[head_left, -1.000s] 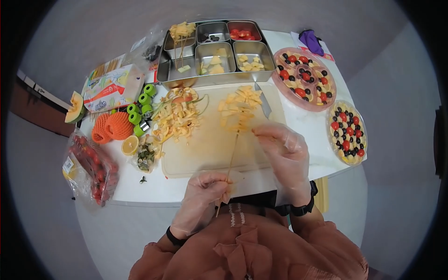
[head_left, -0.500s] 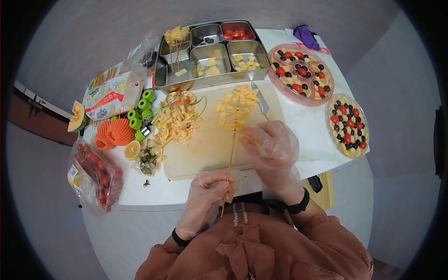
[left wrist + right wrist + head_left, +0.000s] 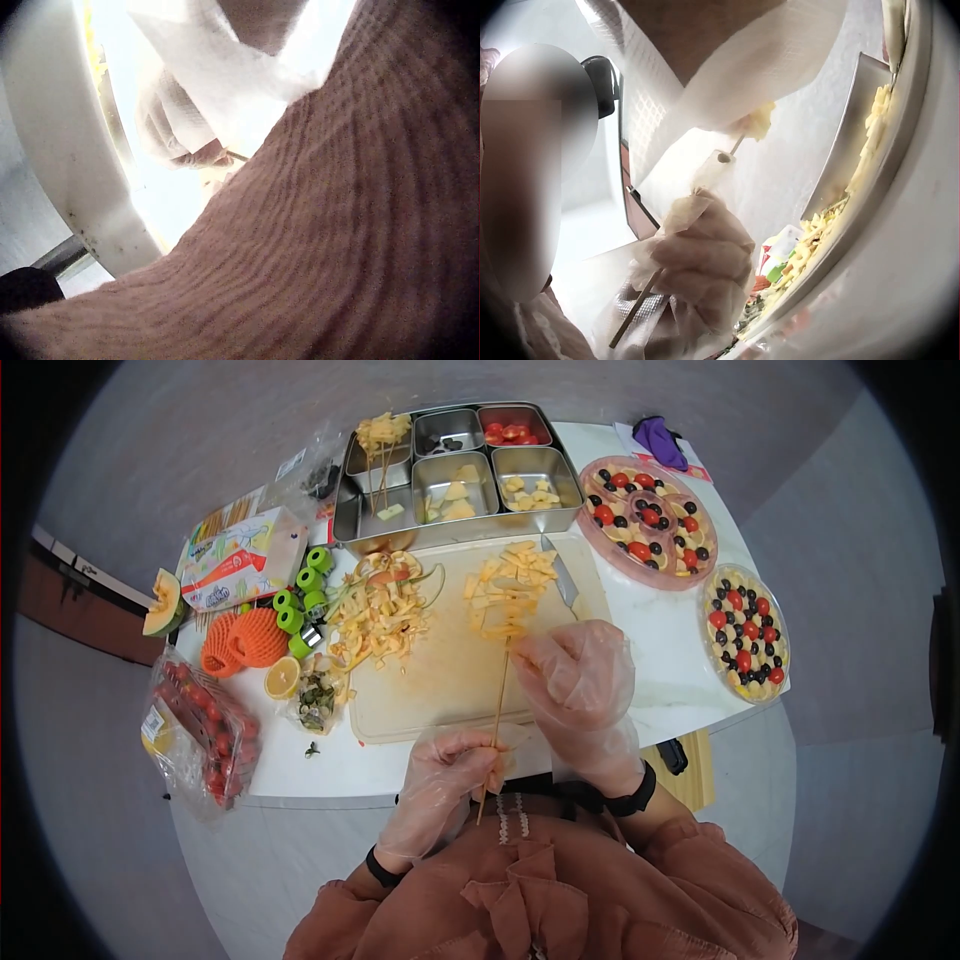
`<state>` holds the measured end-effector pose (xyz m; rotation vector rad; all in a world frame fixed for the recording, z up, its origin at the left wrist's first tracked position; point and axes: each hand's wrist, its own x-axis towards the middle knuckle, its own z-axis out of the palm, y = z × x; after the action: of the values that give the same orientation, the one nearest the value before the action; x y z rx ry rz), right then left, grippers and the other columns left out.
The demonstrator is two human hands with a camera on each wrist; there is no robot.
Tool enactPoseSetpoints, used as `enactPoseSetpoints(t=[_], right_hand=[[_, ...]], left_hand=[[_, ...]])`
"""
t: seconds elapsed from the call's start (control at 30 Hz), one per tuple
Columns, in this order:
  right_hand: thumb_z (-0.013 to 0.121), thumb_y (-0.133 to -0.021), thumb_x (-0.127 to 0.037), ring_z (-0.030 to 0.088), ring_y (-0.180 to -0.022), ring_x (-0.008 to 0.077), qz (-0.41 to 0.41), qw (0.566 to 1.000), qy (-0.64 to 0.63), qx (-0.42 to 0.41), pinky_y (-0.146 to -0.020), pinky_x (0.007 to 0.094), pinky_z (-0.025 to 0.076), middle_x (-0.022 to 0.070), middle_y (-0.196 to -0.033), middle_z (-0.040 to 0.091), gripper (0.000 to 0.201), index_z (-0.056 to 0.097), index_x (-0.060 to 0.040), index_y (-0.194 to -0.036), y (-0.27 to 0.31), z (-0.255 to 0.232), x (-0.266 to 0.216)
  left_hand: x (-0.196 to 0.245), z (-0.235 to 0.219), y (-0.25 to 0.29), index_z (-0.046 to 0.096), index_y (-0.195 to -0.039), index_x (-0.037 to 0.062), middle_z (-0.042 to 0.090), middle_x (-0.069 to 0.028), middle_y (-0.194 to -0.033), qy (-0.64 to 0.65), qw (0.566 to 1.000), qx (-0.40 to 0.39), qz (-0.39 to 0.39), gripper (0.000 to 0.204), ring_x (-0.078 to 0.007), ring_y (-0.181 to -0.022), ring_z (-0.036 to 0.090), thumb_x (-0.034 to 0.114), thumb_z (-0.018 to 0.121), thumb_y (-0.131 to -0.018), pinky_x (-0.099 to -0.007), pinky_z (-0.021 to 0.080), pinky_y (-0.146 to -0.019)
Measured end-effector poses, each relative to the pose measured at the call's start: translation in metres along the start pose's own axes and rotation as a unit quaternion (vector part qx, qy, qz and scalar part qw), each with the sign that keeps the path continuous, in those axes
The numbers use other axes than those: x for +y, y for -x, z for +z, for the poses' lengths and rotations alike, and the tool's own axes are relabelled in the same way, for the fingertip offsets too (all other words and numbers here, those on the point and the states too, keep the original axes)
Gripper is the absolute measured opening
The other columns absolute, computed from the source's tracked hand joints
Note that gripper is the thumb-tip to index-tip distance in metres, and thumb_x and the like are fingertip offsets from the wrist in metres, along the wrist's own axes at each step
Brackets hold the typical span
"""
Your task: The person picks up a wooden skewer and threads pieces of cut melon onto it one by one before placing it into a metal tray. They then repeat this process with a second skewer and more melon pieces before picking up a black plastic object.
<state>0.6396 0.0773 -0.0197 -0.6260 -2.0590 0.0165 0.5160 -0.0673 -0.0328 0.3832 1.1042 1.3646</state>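
Observation:
In the head view a thin wooden skewer [image 3: 499, 705] slants up from the lap toward the cutting board [image 3: 430, 700]. My gloved left hand [image 3: 445, 780] pinches it near its lower end. At its upper end, yellow fruit pieces [image 3: 505, 630] show beside the fingertips of my gloved right hand [image 3: 578, 675], which are curled at the skewer's tip. The right wrist view shows the left hand [image 3: 697, 262] wrapped round the skewer [image 3: 635, 309], and yellow fruit [image 3: 761, 121] at the right fingertips. A sleeve covers most of the left wrist view.
Cut yellow fruit and a knife [image 3: 560, 572] lie on the board beside a heap of peelings [image 3: 385, 610]. Behind stands a steel tray [image 3: 460, 532] with compartments. Two fruit platters [image 3: 648, 565] are at the right; green cutters [image 3: 290, 610] and bagged tomatoes [image 3: 205, 730] at the left.
My right hand has moved left, in to the skewer's upper end, and its fingers have curled more. The left hand keeps its pinch on the skewer. The view has shifted slightly.

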Motion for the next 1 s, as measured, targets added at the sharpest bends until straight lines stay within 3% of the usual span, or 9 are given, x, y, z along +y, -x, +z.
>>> enactPoseSetpoints(t=[0.07,0.3,0.4,0.47,0.77,1.0], right_hand=[[0.074,-0.068,-0.005,0.052,-0.075,0.0242,-0.003,1.000,-0.005,-0.025,-0.072,0.0387,0.042,0.0037,-0.079,0.049,0.026,0.065,-0.0133,-0.091,-0.001,-0.004,-0.003],[0.074,-0.067,-0.004,0.053,-0.075,0.0244,-0.004,1.000,-0.012,-0.005,-0.072,0.0385,0.043,0.0028,-0.080,0.051,0.027,0.066,-0.0132,-0.092,0.003,-0.003,0.003],[0.075,-0.066,-0.003,0.055,-0.074,0.0248,0.032,0.999,-0.026,-0.003,-0.070,0.0385,0.043,0.0023,-0.080,0.054,0.029,0.066,-0.0132,-0.092,-0.002,-0.013,0.000],[0.077,-0.064,0.001,0.058,-0.076,0.0265,0.057,0.998,-0.009,0.028,-0.064,0.0369,0.046,0.0047,-0.082,0.060,0.029,0.068,-0.0122,-0.088,-0.004,-0.014,0.000],[0.077,-0.063,-0.006,0.055,-0.074,0.0243,0.015,1.000,0.010,0.009,-0.067,0.0377,0.043,0.0009,-0.080,0.055,0.032,0.067,-0.0176,-0.091,-0.007,-0.011,0.003],[0.076,-0.064,-0.006,0.055,-0.075,0.0239,0.015,1.000,0.023,0.001,-0.069,0.0376,0.043,0.0014,-0.082,0.054,0.029,0.068,-0.0163,-0.091,-0.007,-0.008,0.004]], left_hand=[[0.003,0.001,0.001,0.065,-0.099,-0.0052,0.065,-0.0104,-0.078,-0.046,0.999,0.013,-0.004,0.011,-0.0155,-0.067,0.061,-0.001,0.061,-0.090,-0.0251,0.048,-0.062],[0.000,-0.001,-0.001,0.066,-0.101,-0.0060,0.065,-0.0097,-0.078,-0.014,1.000,0.009,0.007,0.013,-0.0151,-0.067,0.061,-0.001,0.061,-0.090,-0.0249,0.047,-0.062],[0.000,-0.001,0.000,0.066,-0.100,-0.0058,0.065,-0.0095,-0.078,-0.015,1.000,0.011,0.005,0.012,-0.0149,-0.067,0.060,-0.001,0.061,-0.090,-0.0249,0.047,-0.062],[-0.002,-0.002,0.000,0.066,-0.106,-0.0030,0.064,-0.0042,-0.079,-0.052,0.999,-0.012,0.003,0.018,-0.0085,-0.071,0.058,0.008,0.058,-0.095,-0.0210,0.043,-0.063],[-0.002,0.001,0.001,0.066,-0.106,-0.0029,0.064,-0.0030,-0.081,-0.052,0.999,-0.015,0.004,0.016,-0.0077,-0.071,0.057,0.007,0.060,-0.095,-0.0204,0.044,-0.064],[-0.002,0.001,0.000,0.066,-0.107,-0.0032,0.064,-0.0030,-0.083,-0.058,0.998,-0.025,0.025,0.016,-0.0081,-0.072,0.058,0.007,0.060,-0.095,-0.0210,0.046,-0.066]])
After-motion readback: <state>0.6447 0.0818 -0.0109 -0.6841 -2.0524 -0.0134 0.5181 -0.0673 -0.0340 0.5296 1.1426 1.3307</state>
